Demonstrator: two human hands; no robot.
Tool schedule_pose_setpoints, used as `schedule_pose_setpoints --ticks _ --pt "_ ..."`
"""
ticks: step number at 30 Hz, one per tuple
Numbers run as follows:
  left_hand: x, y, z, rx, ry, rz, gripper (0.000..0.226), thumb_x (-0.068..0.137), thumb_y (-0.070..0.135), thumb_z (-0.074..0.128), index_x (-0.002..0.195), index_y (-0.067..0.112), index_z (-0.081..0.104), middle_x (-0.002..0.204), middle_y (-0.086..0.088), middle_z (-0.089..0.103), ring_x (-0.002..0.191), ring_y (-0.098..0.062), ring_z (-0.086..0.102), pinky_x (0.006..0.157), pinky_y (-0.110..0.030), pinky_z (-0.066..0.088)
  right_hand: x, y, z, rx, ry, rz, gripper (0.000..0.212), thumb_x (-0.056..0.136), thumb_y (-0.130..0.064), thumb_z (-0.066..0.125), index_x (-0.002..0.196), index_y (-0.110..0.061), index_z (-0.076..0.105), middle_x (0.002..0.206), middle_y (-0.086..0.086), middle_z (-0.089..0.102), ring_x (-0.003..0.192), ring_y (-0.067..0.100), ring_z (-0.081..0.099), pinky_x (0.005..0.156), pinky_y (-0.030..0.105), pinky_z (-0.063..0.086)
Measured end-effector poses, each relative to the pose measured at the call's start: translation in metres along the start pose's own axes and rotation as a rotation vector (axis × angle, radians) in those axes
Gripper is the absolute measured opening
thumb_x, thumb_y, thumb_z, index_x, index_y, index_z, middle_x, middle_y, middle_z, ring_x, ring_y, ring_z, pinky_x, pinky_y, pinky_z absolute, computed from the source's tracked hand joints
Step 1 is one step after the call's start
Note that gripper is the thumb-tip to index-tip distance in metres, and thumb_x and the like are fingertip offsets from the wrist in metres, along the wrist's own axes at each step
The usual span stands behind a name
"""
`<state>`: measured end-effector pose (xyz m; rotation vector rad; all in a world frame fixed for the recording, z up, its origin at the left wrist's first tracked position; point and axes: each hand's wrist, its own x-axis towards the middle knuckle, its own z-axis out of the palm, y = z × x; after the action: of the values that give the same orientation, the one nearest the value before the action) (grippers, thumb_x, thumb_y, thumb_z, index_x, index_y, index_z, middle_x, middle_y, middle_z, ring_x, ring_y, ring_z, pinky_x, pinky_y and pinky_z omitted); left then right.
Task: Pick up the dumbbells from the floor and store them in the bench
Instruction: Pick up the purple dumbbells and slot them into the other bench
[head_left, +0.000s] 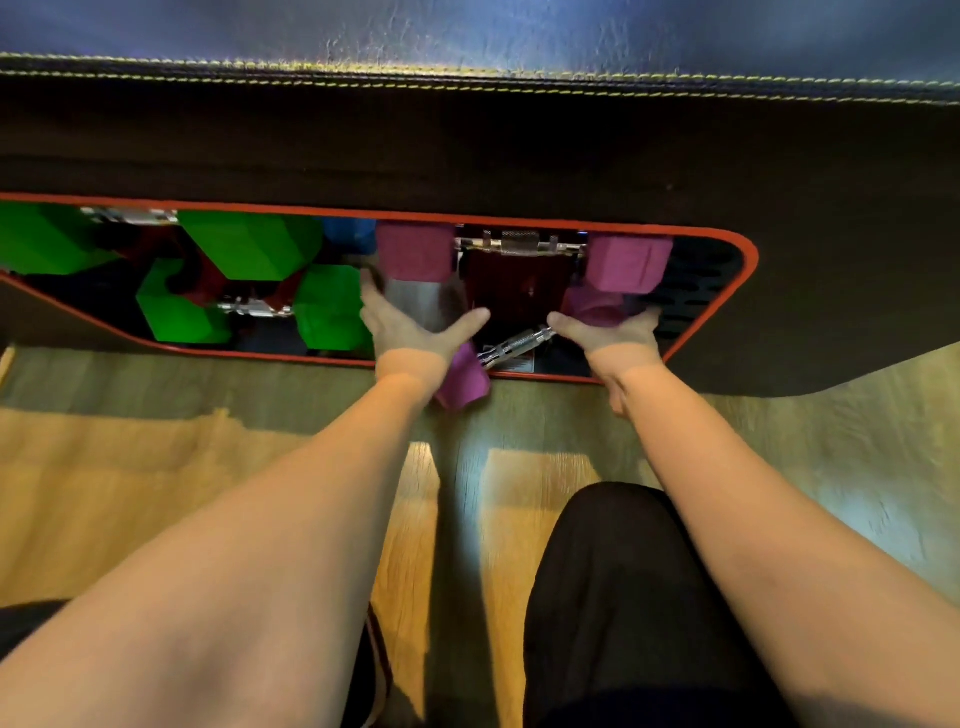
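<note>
A dark-clothed knee (623, 597) rises nearest, above the wooden floor (130, 467). Both forearms reach forward into the orange-rimmed opening (748, 260) of the desk (467, 156). The left hand (410, 327) is spread open, thumb out, its fingertips lost in blur against a pink dumbbell (415, 252). Under its wrist a nearer pink dumbbell (462, 379) pokes half out of the opening, its far head beneath the right hand (608, 332), whose fingers curl onto it, though the hold is unclear. Green dumbbells (249, 249) sit deeper left, partly cut off.

both arms outstretched, hands (415, 327) (613, 332) open, thumbs splayed inward
</note>
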<state>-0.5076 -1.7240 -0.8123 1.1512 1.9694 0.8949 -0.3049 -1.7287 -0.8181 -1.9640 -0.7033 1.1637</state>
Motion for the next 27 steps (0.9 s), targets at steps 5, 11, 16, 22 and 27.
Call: schedule_pose_setpoints --ticks 5,11,16,22,27 --pt "-0.005 -0.035 0.025 0.210 -0.119 -0.238 0.125 0.058 0.038 0.091 0.152 0.013 0.012 0.146 -0.016 0.027 0.134 -0.033 0.037 0.109 -0.035 0.032 0.027 0.015 0.011 -0.718 0.021 -0.291 0.095 0.076 -0.039 0.079 0.146 -0.005 0.025 0.151 0.022 0.027 0.136 0.045 0.030 0.111 0.054 0.031" --pt "0.001 -0.054 0.051 -0.004 -0.212 -0.478 0.111 0.054 0.035 0.091 0.141 0.024 0.022 0.128 -0.009 0.048 0.109 -0.034 0.055 0.080 -0.050 0.058 0.054 0.026 0.022 -1.066 0.022 -0.438 0.064 0.089 -0.029 0.061 0.142 -0.004 0.035 0.149 0.021 0.031 0.128 0.044 0.031 0.101 0.052 0.035" --pt "0.005 -0.060 0.055 -0.027 -0.120 -0.431 0.104 0.034 0.045 0.081 0.123 0.026 0.032 0.112 -0.010 0.053 0.097 -0.034 0.062 0.077 -0.047 0.059 0.055 0.025 0.016 -1.060 -0.043 -0.461 0.062 0.092 -0.025 0.059 0.144 -0.002 0.032 0.147 0.024 0.029 0.130 0.045 0.029 0.105 0.055 0.031" --pt "0.021 -0.033 0.040 0.195 0.064 -0.127 0.092 0.060 0.036 0.084 0.137 0.014 0.040 0.130 -0.013 0.049 0.115 -0.035 0.052 0.100 -0.041 0.043 0.054 0.032 0.015 -0.688 -0.106 -0.231 0.073 0.087 -0.030 0.067 0.145 -0.015 0.026 0.138 0.022 0.040 0.120 0.043 0.042 0.099 0.043 0.039" --pt "0.045 -0.023 0.038 0.266 0.038 0.037 0.063 0.071 0.033 0.073 0.127 0.014 0.050 0.126 -0.015 0.053 0.119 -0.039 0.051 0.101 -0.052 0.042 0.037 0.031 0.029 -0.732 -0.015 -0.223 0.091 0.080 -0.042 0.074 0.146 -0.014 0.017 0.140 0.028 0.029 0.121 0.052 0.042 0.103 0.053 0.040"
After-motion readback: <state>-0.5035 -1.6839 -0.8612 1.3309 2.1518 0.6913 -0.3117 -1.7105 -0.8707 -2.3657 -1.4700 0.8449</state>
